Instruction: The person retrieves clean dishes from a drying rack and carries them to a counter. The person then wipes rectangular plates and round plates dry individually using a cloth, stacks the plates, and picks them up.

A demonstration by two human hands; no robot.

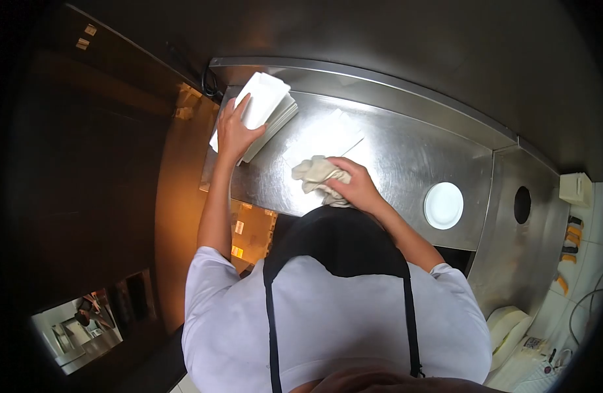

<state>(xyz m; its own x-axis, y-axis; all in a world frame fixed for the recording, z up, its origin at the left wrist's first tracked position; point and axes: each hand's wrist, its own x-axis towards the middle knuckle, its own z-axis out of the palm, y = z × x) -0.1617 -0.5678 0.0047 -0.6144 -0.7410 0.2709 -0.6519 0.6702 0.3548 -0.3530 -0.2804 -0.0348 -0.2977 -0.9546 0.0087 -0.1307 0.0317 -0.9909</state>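
Observation:
My left hand (236, 134) is closed on a white rectangular plate (265, 95) at the back left of the steel counter, thumb along its near side. Beneath and beside that plate, more white rectangular plates (272, 134) are stacked. A crumpled off-white cloth (320, 175) is bunched in my right hand (359, 190), close to the counter's front edge and my black apron. Just beyond the cloth lies a flat white rectangular piece (328, 136), washed out by glare, so I cannot tell what it is.
A round white plate (444, 205) rests on the right part of the steel counter (400, 157). Farther right, the steel surface has a dark round hole (522, 204). A raised steel ledge (367, 80) runs along the back. Yellow-and-black items (570, 239) hang at the far right.

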